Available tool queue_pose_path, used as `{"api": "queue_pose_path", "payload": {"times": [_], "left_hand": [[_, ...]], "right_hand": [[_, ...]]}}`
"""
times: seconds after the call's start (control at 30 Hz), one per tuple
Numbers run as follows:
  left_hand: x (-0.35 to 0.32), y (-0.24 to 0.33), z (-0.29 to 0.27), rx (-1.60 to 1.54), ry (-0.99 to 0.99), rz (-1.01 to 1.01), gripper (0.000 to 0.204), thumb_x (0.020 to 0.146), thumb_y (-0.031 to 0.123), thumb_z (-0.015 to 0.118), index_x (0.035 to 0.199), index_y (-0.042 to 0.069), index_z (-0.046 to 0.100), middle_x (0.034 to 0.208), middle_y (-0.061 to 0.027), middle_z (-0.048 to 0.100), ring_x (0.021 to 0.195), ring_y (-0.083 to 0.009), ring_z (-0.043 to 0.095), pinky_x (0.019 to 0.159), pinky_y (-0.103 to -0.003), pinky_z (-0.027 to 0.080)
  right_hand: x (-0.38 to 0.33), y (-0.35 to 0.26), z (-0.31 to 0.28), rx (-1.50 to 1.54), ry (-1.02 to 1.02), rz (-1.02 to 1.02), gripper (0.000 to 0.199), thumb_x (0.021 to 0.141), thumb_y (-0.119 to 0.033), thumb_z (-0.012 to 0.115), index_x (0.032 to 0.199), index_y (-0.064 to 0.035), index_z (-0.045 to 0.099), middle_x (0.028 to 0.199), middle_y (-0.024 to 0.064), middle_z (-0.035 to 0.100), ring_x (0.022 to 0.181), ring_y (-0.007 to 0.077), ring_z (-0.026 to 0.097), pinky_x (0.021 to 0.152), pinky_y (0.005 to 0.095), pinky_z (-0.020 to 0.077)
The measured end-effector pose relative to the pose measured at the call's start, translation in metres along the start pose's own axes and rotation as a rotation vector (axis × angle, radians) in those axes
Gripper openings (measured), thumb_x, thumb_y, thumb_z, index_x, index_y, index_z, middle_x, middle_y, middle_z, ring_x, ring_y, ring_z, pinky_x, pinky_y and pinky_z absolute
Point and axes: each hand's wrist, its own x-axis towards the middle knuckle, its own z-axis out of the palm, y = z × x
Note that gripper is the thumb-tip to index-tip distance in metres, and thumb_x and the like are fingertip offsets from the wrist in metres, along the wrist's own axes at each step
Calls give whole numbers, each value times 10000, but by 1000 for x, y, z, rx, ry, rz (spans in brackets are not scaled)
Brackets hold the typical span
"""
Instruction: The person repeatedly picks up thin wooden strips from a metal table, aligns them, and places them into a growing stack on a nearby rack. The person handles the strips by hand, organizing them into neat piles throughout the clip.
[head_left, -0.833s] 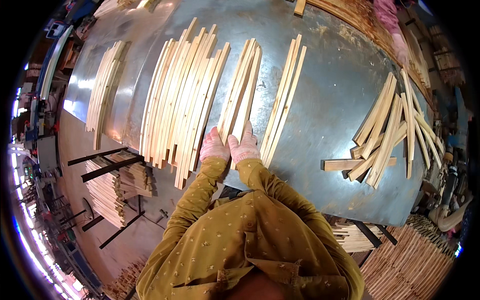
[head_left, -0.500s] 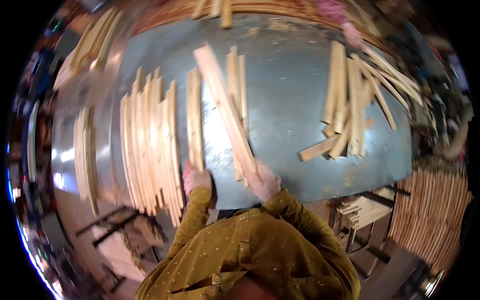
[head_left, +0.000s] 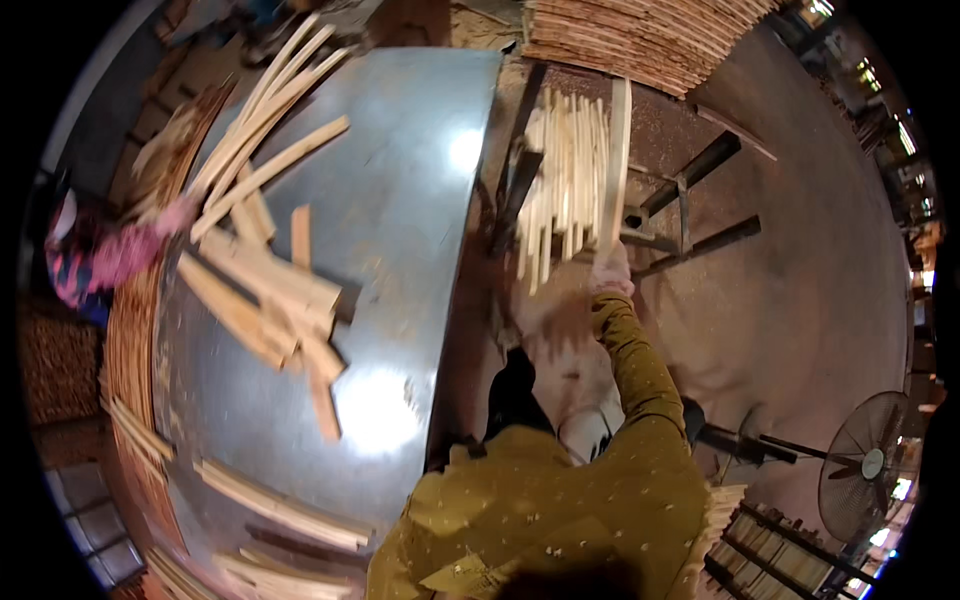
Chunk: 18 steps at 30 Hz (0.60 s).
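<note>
The right hand (head_left: 612,273) is closed around the near end of a wood strip (head_left: 617,165), which extends ahead of it. This end grip probably leaves the strip's length unobstructed. Just ahead and left of the hand, a stack of sticks (head_left: 570,165) lies nearly parallel, apparently borne by a dark rack (head_left: 693,178) that would keep it off the floor (head_left: 800,300) (strip-to-stack contact cannot be confirmed). Farther left, loose boards (head_left: 265,272) cross on a metal table (head_left: 400,220). The left hand is out of view; its state cannot be told.
</note>
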Motion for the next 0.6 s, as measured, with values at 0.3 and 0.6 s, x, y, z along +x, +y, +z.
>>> {"api": "queue_pose_path", "payload": {"times": [0.3,0.6], "left_hand": [[-84,183,77,-67,-398,97,671,831,418,703,1356,59,488,1279,-84,572,1134,-303,580,923,-573,417],[-97,250,62,-217,-426,38,582,862,367,699,1300,25,527,1189,-97,603,1073,-268,601,887,-483,475]], "right_hand": [[222,44,-39,-779,-141,571,396,959,-159,490,1352,-110,506,1420,151,511,1238,365,565,1006,479,488],[283,52,-10,-1173,-565,395,377,952,-176,555,1328,-172,545,1412,111,541,1266,305,564,999,468,520]]}}
